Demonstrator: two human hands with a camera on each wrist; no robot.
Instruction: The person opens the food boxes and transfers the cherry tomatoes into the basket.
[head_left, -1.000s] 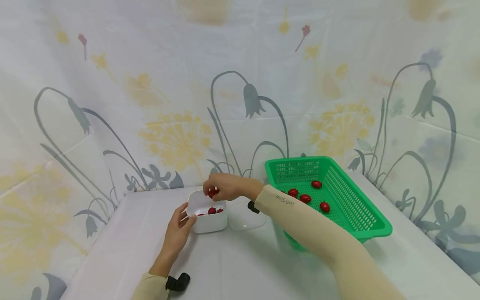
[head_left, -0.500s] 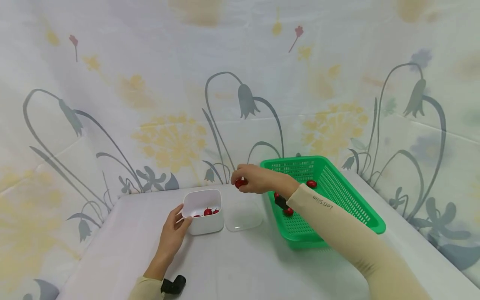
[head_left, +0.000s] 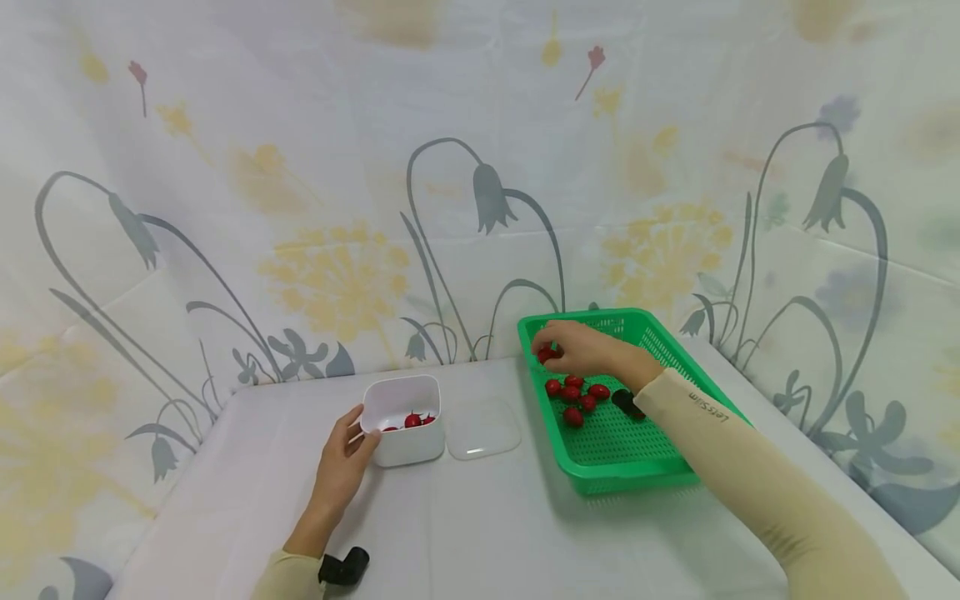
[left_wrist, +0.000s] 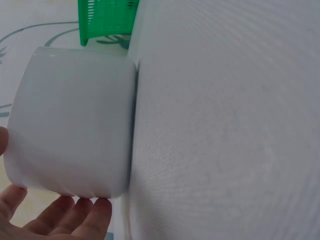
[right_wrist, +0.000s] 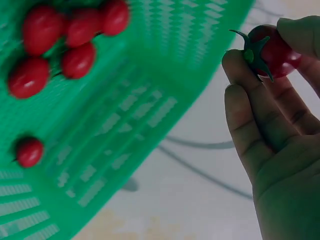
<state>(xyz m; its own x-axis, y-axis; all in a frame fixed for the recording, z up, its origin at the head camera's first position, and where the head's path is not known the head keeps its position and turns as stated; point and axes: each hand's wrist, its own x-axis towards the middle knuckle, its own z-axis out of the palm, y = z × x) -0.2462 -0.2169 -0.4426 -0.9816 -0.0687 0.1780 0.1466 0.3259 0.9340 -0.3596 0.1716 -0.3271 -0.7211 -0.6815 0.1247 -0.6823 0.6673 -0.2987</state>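
My right hand is over the far left part of the green basket. Thumb and fingers pinch a cherry tomato, its green calyx facing out in the right wrist view. Below it, several more cherry tomatoes lie on the basket floor. At the left, my left hand holds a small white box by its near left corner. The thumb is at the rim, and the fingertips press its side. A few cherry tomatoes show inside the box, partly hidden by its front wall.
A clear, flat lid lies on the white tabletop between box and basket. A flower-printed cloth hangs behind the table. Black wrist cameras, such as the left one, are strapped to both wrists.
From above the white box, my right hand has moved right, past the lid, to the green basket, still pinching a cherry tomato. The left hand stays on the box.
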